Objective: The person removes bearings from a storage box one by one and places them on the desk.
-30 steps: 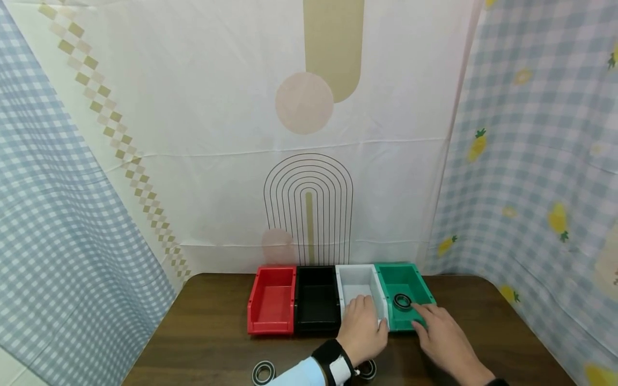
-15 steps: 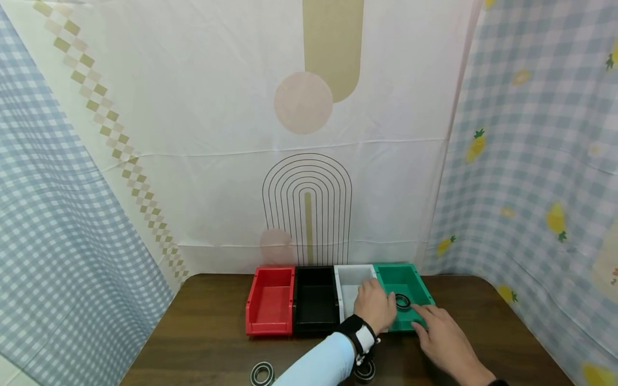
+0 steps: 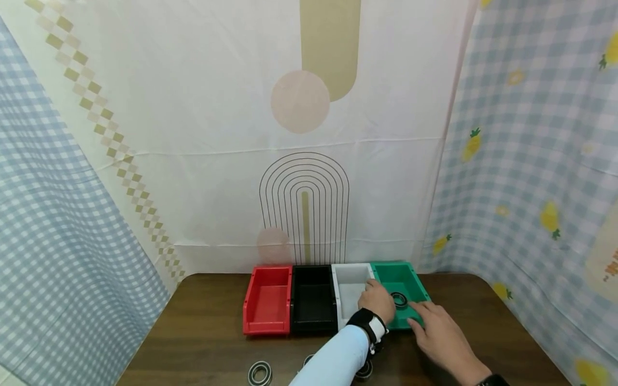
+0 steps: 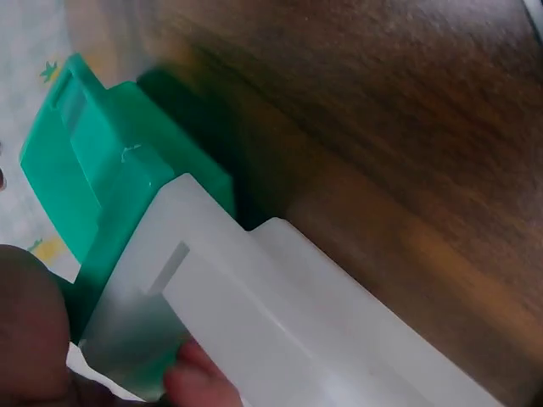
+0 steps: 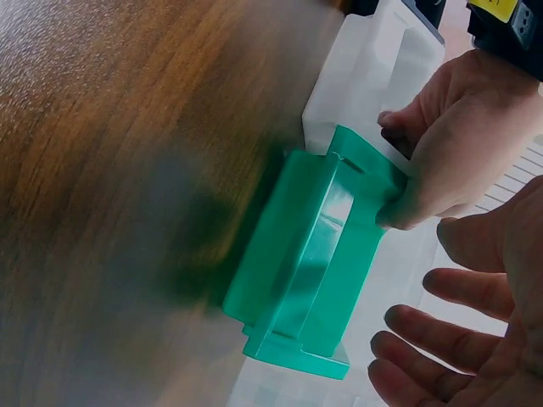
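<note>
In the head view a white bin [image 3: 351,272] and a green bin [image 3: 398,271] stand side by side. My left hand [image 3: 378,301] pinches their adjoining side walls near the front. The right wrist view shows this left hand [image 5: 471,136] with one digit on the white side and another inside the green bin. A black-rimmed bearing [image 3: 399,307] lies in the green bin. My right hand [image 3: 440,333] is at the green bin's right front, holding nothing. Its fingers [image 5: 445,335] are spread and loosely bent in the right wrist view.
A black bin [image 3: 314,276] and a red bin [image 3: 269,327] continue the row to the left. Two bearings, one left [image 3: 252,373] and one right [image 3: 369,371], lie on the wooden table [image 3: 203,332]. A third bearing [image 3: 307,358] is mostly hidden by the left sleeve.
My left hand has moved right and slightly away from me, from over the white bin to the wall beside the green one. The right hand and the bearing in the green bin stay put.
</note>
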A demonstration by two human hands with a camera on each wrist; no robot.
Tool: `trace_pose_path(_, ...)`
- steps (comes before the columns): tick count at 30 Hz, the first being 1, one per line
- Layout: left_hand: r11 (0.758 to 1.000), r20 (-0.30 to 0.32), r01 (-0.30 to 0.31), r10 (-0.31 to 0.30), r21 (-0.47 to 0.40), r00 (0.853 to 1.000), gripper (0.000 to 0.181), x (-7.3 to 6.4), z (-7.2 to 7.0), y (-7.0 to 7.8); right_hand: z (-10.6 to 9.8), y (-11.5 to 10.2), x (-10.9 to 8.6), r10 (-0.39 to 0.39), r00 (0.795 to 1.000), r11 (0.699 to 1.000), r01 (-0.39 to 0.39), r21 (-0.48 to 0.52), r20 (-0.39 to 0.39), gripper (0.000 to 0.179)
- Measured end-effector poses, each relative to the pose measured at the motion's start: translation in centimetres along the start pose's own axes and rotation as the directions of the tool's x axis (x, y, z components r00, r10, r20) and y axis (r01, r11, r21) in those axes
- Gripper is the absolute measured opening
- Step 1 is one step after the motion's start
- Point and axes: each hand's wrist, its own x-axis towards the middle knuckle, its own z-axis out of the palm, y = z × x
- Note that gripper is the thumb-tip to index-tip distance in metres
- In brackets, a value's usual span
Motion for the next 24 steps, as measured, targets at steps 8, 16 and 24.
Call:
trace_pose_path(8,0.983,0.191,-0.052,0.017,0.177,0.981,0.076,-0.1,-0.5,0.5,0.0,0.2,0.0,0.016,0.999,1.0,-0.016,0.007,0.05,0.04)
trace_pose_path(16,0.981,0.182,-0.048,0.013,0.188,0.983,0.074,-0.2,-0.4,1.0,0.1,0.4,-0.1,0.029,0.997,1.0,-0.03,0.006,0.076,0.04)
trace_pose_path(24,0.99,0.176,-0.021,-0.005,0.142,0.984,0.074,0.4,0.7,0.6,0.0,-0.2,0.3,0.021,0.997,1.0,-0.021,0.001,0.07,0.038)
